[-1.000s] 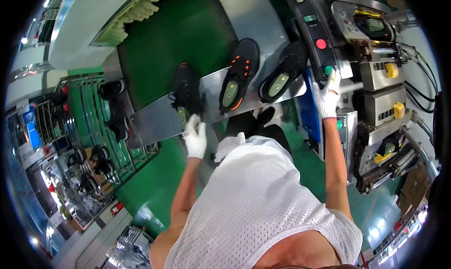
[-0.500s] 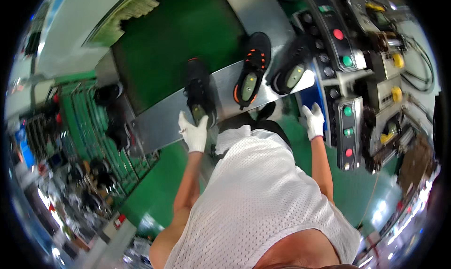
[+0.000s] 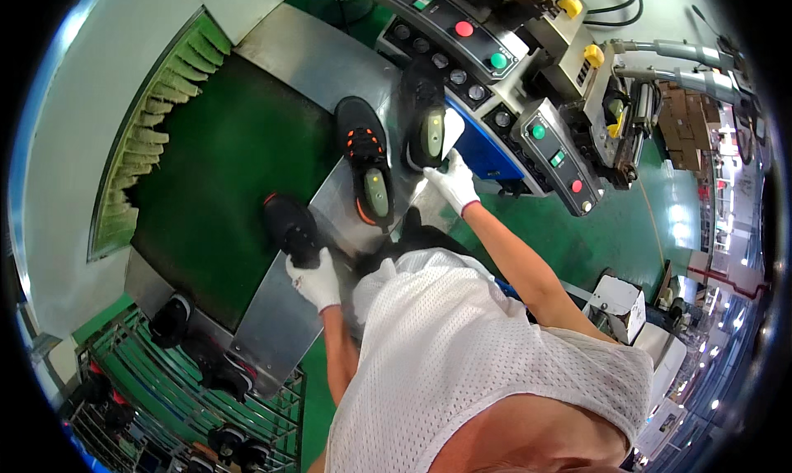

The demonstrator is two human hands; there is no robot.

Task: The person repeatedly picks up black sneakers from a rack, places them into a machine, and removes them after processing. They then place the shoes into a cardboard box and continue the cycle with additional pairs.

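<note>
My left hand (image 3: 315,281), in a white glove, is closed around the heel end of a black shoe (image 3: 290,227) whose toe points out over the green belt (image 3: 223,159). Its opening is hidden by the hand. My right hand (image 3: 452,184), also gloved, has thumb and fingers apart, its fingertips at the heel of another black shoe (image 3: 419,93). A pale green shoe last (image 3: 432,133) fills that shoe. Between them a black shoe with orange lace loops (image 3: 360,130) lies on the metal ledge (image 3: 289,316), a green last (image 3: 376,192) inside it.
A machine with control panels (image 3: 554,155) and gauges stands to the right. Strips of a greenish curtain (image 3: 140,151) hang at the belt's opening on the left. More dark shoes (image 3: 216,364) sit at the ledge's lower left, beside a metal rack (image 3: 165,390).
My view has turned toward the right. My left hand has closed on the left shoe's heel, now turned. My right hand has come from beside the machine to the right shoe's heel.
</note>
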